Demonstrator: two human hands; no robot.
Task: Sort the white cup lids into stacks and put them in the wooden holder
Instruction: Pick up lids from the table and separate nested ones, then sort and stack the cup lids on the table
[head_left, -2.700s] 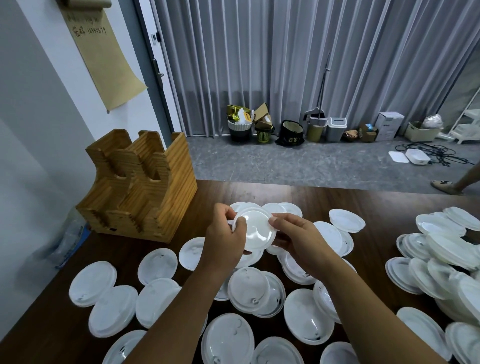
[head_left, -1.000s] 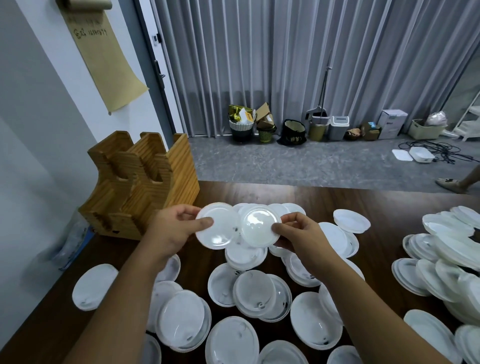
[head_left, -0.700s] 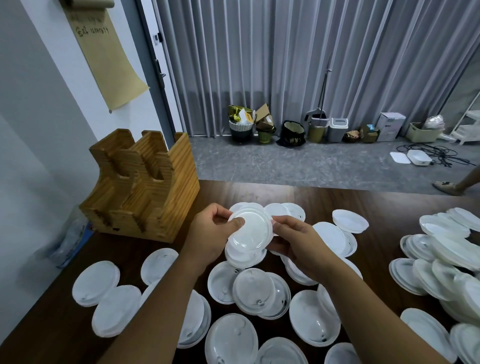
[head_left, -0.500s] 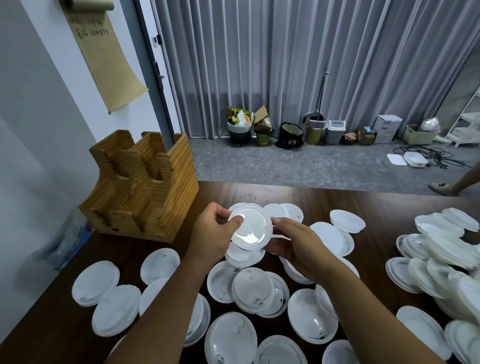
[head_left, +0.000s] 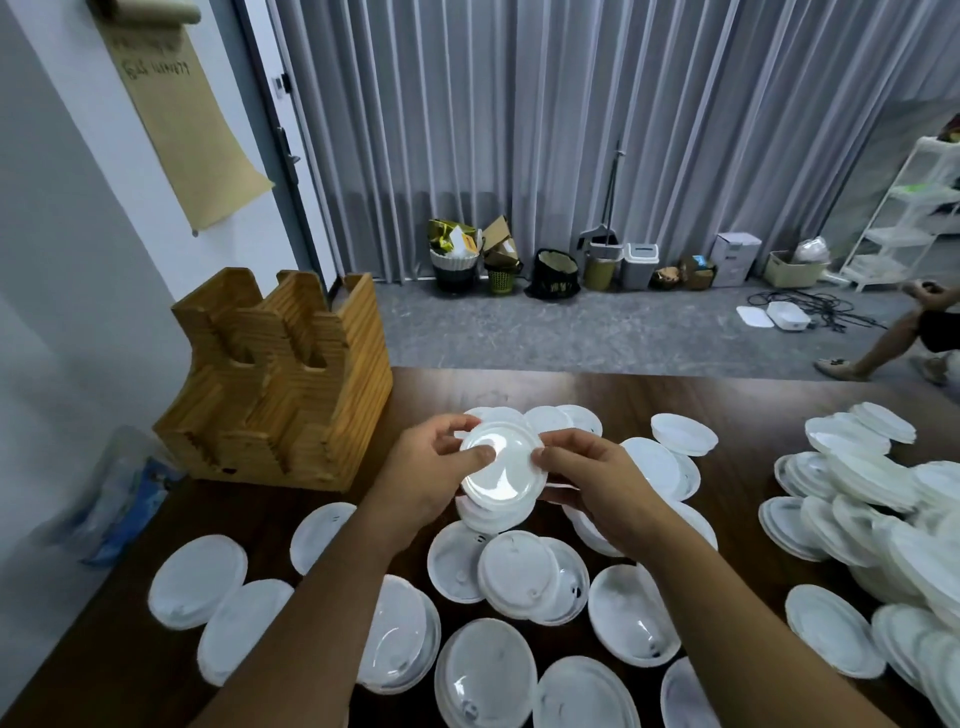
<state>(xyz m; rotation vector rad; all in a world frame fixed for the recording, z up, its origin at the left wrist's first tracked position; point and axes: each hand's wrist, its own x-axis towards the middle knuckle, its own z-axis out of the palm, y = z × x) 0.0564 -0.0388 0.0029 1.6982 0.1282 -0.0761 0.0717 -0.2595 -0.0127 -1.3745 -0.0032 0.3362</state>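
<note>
Since the earlier frame, both lids have been brought together into one small lid stack (head_left: 503, 465), held above the table (head_left: 727, 395). It is pinched by the left hand (head_left: 426, 475) and right hand (head_left: 592, 480), thumbs on top. Loose lids (head_left: 530, 577) are scattered below; the wooden holder (head_left: 280, 379) stands at the left.

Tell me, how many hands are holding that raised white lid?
2. The left hand grips the raised white lid at its left edge, thumb on top; the right hand pinches its right edge. No other hand touches it.
</note>
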